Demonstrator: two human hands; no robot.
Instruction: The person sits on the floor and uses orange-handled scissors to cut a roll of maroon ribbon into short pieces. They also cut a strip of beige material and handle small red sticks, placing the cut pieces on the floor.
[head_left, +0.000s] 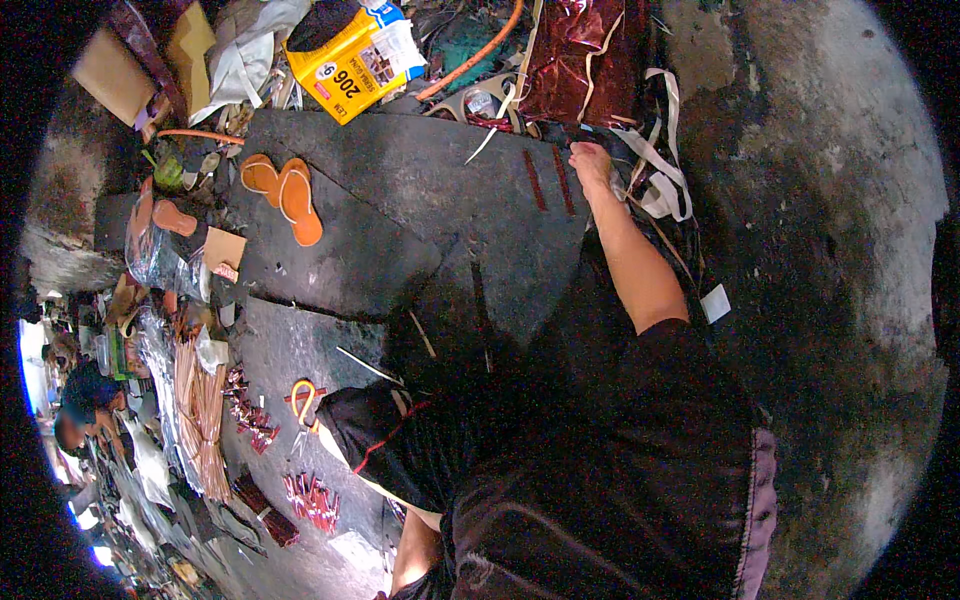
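Right hand [592, 165] reaching toward two dark red strips [563, 180] lying on a dark flat surface [400, 180].
The fingers are curling inward just beside the upper end of the right-hand strip; whether the grip is pinching it, I cannot tell. The left hand is lying out of sight, so its grip cannot be told. Shiny dark red sheeting [580, 75] is lying beyond the right hand, with pale bands [668, 195] trailing beside it. Orange sandals [302, 212] are lying farther left, while yellow-handled scissors [312, 426] are resting near the person's dark clothing [590, 430].
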